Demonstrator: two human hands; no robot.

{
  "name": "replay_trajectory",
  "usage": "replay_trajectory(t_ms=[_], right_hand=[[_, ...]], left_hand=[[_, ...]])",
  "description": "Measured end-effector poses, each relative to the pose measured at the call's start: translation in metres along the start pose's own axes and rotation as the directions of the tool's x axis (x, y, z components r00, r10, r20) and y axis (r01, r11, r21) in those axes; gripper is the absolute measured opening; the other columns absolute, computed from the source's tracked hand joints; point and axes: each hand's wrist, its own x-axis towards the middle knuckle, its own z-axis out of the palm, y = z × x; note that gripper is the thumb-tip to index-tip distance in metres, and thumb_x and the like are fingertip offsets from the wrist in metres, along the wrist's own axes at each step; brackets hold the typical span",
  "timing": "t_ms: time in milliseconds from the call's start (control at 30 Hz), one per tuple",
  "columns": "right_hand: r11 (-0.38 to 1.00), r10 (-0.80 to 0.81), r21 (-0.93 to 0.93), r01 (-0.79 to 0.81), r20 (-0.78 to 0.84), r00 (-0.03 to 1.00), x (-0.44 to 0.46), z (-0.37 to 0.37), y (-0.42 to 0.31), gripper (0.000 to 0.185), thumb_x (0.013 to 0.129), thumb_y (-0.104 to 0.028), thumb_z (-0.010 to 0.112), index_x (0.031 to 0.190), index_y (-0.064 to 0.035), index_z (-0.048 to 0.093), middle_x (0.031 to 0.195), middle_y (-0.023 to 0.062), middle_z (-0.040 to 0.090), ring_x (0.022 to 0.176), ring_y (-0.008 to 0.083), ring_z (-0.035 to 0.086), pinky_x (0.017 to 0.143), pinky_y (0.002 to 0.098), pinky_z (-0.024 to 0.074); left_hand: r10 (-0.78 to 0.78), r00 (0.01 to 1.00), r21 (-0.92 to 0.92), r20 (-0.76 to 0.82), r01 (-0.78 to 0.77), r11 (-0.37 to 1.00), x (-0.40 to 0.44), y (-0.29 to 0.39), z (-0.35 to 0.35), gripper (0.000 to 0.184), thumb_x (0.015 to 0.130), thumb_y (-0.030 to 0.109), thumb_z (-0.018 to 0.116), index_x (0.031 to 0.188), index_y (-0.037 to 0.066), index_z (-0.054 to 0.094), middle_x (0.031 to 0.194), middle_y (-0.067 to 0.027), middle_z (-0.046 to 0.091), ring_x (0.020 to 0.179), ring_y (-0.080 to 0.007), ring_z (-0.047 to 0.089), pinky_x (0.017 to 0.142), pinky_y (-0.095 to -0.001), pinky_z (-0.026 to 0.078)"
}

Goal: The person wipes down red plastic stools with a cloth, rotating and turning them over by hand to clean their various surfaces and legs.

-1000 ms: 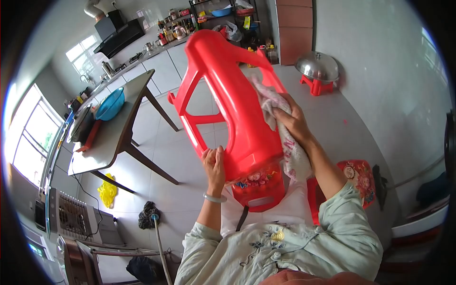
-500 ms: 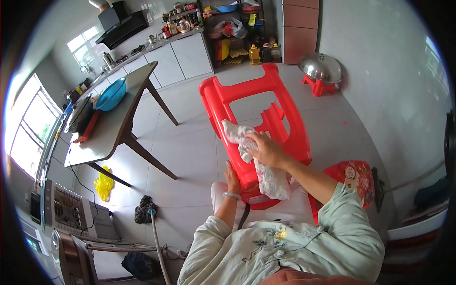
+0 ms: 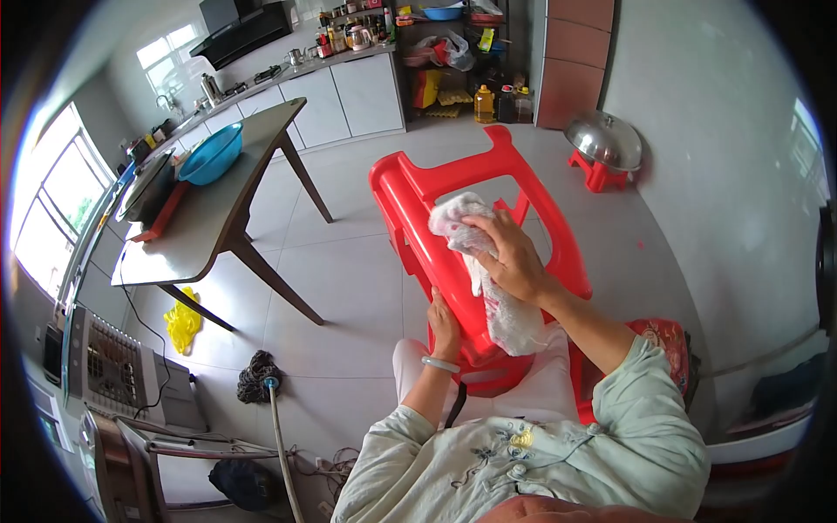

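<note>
A red plastic stool (image 3: 412,193) is tilted in front of my lap, its legs pointing away from me. My left hand (image 3: 444,329) grips its left edge near my knees, with part of the fingers out of sight. Bunched under my right hand (image 3: 513,254) is a white cloth (image 3: 514,327) with pinkish marks. The cloth presses on the stool's upward-facing side, and its loose end hangs down toward my lap.
At left stands a table (image 3: 228,205) with a blue basin (image 3: 212,155). A mop (image 3: 258,378) and a yellow plastic bag (image 3: 182,322) lie on the floor. A metal dome lid (image 3: 603,139) rests on a small red stool (image 3: 598,173) by the right wall.
My right hand has moved the cloth slightly up and right along the stool. The stool has shifted a little to the right in view, and my left hand still holds its edge.
</note>
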Motion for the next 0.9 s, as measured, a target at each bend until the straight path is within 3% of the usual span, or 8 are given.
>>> replay_trajectory(t_ms=[100,167,300,367,467,733,800,900], right_hand=[[0.986,-0.043,-0.154,0.065,0.14,0.989,0.012,0.026,0.007,0.043,0.08,-0.008,0.064,0.122,-0.012,0.053,0.116,0.017,0.05,0.112,0.0364,0.049,0.095,0.0484,0.0396],[0.86,-0.33,-0.298,0.414,0.292,0.897,0.009,0.055,0.027,0.032,0.084,-0.015,0.061,0.116,-0.0114,0.058,0.117,0.0195,0.05,0.113,0.0369,0.049,0.096,0.0478,0.0399],[0.9,-0.139,-0.297,0.319,0.497,0.856,0.064,0.085,0.035,0.024,0.09,-0.019,0.052,0.111,-0.01,0.059,0.126,0.0188,0.047,0.116,0.0384,0.047,0.102,0.0487,0.0346],[0.914,-0.148,-0.273,0.3,0.464,0.873,0.084,0.107,0.042,0.025,0.088,-0.019,0.051,0.109,-0.0103,0.061,0.12,0.0173,0.049,0.114,0.0369,0.048,0.103,0.0471,0.0324],[0.704,-0.173,-0.558,0.438,0.464,0.869,0.115,0.143,0.056,0.025,0.085,-0.018,0.054,0.106,-0.011,0.064,0.118,0.0164,0.05,0.113,0.0337,0.047,0.103,0.0433,0.0324],[0.691,0.077,-0.688,0.221,0.375,0.924,0.16,0.178,0.065,0.026,0.081,-0.022,0.06,0.107,-0.0168,0.066,0.121,0.0112,0.05,0.117,0.0299,0.045,0.094,0.0516,0.0369],[0.708,0.048,-0.66,0.252,0.401,0.915,0.152,0.172,0.063,0.026,0.082,-0.023,0.061,0.106,-0.0163,0.067,0.121,0.0107,0.05,0.117,0.0294,0.045,0.094,0.0513,0.038],[0.743,-0.03,-0.588,0.32,0.449,0.893,0.125,0.15,0.052,0.024,0.082,-0.025,0.061,0.102,-0.0146,0.068,0.122,0.01,0.05,0.116,0.0284,0.047,0.092,0.0505,0.0393]], left_hand=[[-0.052,0.999,0.111,0.013,0.05,0.993,-0.003,0.0,-0.005,0.057,0.103,0.042,0.031,0.076,-0.001,0.056,0.067,-0.0036,0.053,0.062,-0.012,0.046,0.058,-0.0301,0.041],[-0.093,0.995,0.052,0.029,0.092,0.994,0.001,-0.01,-0.013,0.056,0.103,0.043,0.031,0.087,-0.003,0.059,0.074,-0.0051,0.059,0.067,-0.0119,0.052,0.059,-0.0284,0.044],[-0.075,0.997,0.172,-0.001,0.074,0.982,0.005,-0.029,-0.018,0.059,0.102,0.044,0.032,0.092,-0.005,0.063,0.08,-0.0064,0.064,0.069,-0.0116,0.056,0.06,-0.0272,0.046],[-0.063,0.998,0.16,0.004,0.062,0.985,0.006,-0.028,-0.018,0.059,0.103,0.043,0.032,0.087,-0.005,0.062,0.075,-0.0056,0.061,0.066,-0.0113,0.053,0.058,-0.0279,0.045],[-0.014,1.0,0.198,0.007,0.013,0.98,-0.002,-0.009,-0.01,0.061,0.103,0.043,0.03,0.07,-0.002,0.055,0.061,-0.0023,0.05,0.058,-0.0099,0.043,0.05,-0.0301,0.038],[0.044,0.999,0.215,-0.016,-0.04,0.976,-0.002,0.006,-0.002,0.058,0.104,0.041,0.029,0.063,0.001,0.044,0.059,0.0,0.043,0.056,-0.0096,0.037,0.049,-0.0296,0.034],[0.032,0.999,0.229,-0.011,-0.029,0.973,-0.006,0.01,0.0,0.057,0.104,0.037,0.028,0.075,-0.007,0.052,0.062,-0.0122,0.051,0.059,-0.0178,0.044,0.056,-0.0349,0.038],[0.077,0.995,0.147,-0.069,-0.066,0.987,-0.002,-0.01,0.002,0.056,0.104,0.035,0.03,0.075,-0.007,0.052,0.061,-0.012,0.05,0.058,-0.0179,0.042,0.054,-0.0364,0.036]])
